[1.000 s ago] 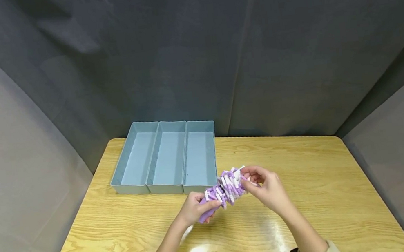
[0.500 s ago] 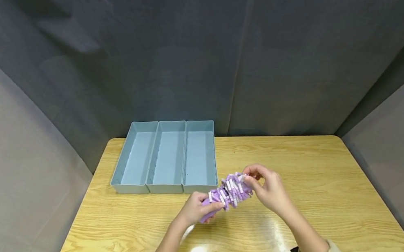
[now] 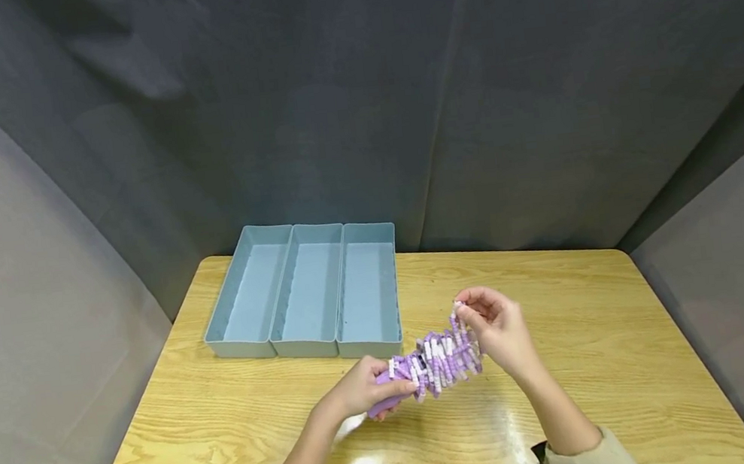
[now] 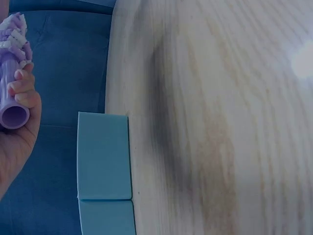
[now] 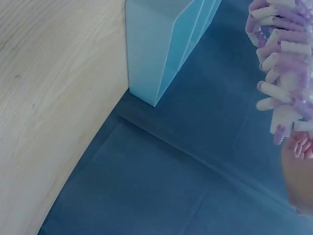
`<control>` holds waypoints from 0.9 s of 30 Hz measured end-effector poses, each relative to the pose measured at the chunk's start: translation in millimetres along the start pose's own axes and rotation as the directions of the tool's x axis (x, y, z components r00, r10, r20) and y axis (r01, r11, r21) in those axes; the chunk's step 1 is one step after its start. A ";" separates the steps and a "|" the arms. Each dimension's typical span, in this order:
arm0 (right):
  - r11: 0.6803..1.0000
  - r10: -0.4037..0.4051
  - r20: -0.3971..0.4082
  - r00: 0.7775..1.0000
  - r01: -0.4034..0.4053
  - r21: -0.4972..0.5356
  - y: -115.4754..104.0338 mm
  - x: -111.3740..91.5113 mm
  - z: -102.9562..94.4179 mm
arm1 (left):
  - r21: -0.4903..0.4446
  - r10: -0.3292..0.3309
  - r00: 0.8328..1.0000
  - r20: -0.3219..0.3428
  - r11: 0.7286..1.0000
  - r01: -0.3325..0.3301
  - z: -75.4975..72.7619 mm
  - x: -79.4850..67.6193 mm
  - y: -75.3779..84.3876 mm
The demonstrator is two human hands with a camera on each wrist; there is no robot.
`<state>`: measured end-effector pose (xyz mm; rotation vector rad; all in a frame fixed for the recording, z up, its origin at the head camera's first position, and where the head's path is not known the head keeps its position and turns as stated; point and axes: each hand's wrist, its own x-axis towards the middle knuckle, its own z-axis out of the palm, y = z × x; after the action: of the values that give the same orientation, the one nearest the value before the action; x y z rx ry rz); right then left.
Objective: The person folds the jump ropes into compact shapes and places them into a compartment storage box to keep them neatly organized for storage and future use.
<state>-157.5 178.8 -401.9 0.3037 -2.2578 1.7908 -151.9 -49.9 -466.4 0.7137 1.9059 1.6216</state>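
Observation:
A bundled jump rope (image 3: 450,360) with purple and white tube beads is held up over the table in the head view. My left hand (image 3: 361,390) grips its smooth purple handle (image 3: 381,405), thumb on top near the beads. In the left wrist view the hollow end of that handle (image 4: 8,83) shows, with fingers curled round it. My right hand (image 3: 503,328) pinches a beaded strand at the far end of the bundle and draws it up from the rest. Beaded loops (image 5: 288,58) fill the upper right of the right wrist view.
Three grey-blue trays (image 3: 306,348) stand side by side at the back left of the wooden table (image 3: 560,333). The nearest tray's front right corner lies just beyond the bundle. Dark cloth (image 3: 505,135) hangs behind the table, with grey cloth at both sides.
My right hand has moved up and slightly right, pulling a beaded strand away from the bundle. My left hand keeps its grip, and the bundle has shifted slightly right and toward me.

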 end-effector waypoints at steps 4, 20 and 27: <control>0.997 0.071 0.007 0.997 -0.071 0.013 2.8 4.6 -0.8 | -0.011 -0.032 0.999 0.012 0.999 0.032 -2.1 3.5 -11.9; 0.930 0.325 0.035 0.945 -0.326 0.172 16.3 22.3 -1.8 | -0.073 -0.007 0.996 0.086 0.997 0.014 1.5 2.5 -26.9; 0.838 0.430 0.061 0.901 -0.424 0.344 25.5 26.0 -4.3 | -0.083 -0.037 0.994 0.105 0.995 0.046 4.7 0.7 -31.9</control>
<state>-189.8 188.5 -416.4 -0.1822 -2.0983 2.4140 -150.9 -50.5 -498.7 0.7042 1.7561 1.5992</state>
